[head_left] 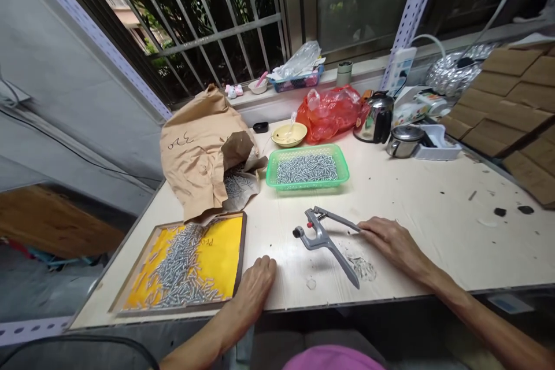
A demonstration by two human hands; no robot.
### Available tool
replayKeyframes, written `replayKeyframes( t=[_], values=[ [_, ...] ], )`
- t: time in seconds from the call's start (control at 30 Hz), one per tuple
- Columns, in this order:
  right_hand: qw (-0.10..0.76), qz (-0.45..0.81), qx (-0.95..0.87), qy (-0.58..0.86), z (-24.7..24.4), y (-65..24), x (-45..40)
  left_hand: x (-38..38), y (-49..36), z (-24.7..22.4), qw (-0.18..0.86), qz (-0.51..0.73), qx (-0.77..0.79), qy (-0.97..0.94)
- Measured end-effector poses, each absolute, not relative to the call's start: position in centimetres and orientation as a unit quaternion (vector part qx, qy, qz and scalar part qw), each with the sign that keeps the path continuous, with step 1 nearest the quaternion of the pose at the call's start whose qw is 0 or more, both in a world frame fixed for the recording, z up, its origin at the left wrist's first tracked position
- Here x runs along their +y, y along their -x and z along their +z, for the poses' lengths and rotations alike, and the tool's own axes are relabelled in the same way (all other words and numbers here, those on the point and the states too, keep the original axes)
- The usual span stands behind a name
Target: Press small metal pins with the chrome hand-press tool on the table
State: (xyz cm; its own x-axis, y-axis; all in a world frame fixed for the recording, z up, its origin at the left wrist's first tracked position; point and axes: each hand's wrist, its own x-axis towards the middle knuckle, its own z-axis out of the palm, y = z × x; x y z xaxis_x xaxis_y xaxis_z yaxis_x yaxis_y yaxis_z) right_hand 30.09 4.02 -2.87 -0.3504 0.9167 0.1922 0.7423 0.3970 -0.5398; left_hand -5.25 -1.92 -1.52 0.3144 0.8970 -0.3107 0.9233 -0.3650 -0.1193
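A grey hand tool (323, 238) with two long handles lies on the pale table, its jaw end pointing left. My right hand (392, 243) has its fingertips on the end of the tool's upper handle. Near the front edge my left hand (258, 280) rests on the table with its fingers curled; nothing shows in it. Beside it, a shallow tray (243, 243) with a yellow bottom holds a heap of small metal pins (182, 266). Behind the tool stands a green plastic basket (306, 186), filled with similar pins.
A torn brown paper bag (199, 156) spills pins at the tray's back edge. Along the back are a yellow bowl (289, 134), a red plastic bag (332, 115), a kettle (376, 118), a metal pot (404, 141) and a white tray (440, 150). Cardboard (511, 104) stands at right.
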Motion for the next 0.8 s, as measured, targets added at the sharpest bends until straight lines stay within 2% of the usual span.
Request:
replayKeyframes(
  t=[0.13, 0.3, 0.43, 0.63, 0.8],
  values=[
    [0.260, 0.210, -0.782, 0.526, -3.4, -30.9, 3.2, 1.9, 5.3, 0.7, 0.086, -0.069, 0.612, -0.783],
    [0.263, 0.229, -0.777, 0.524, -3.6, -30.9, 2.7, 10.9, 2.2, 7.2, 0.018, 0.124, 0.616, -0.777],
    [0.247, 0.218, -0.791, 0.516, -3.4, -29.8, 2.4, 15.9, 0.5, 10.6, -0.010, 0.179, 0.593, -0.785],
    [0.200, 0.149, -0.835, 0.490, -3.1, -27.7, 2.5, 13.2, 4.6, 10.0, -0.026, 0.208, 0.608, -0.766],
    [0.155, 0.117, -0.879, 0.434, -3.5, -26.5, 3.6, 6.9, 11.7, 8.9, 0.000, 0.124, 0.706, -0.697]
  ],
)
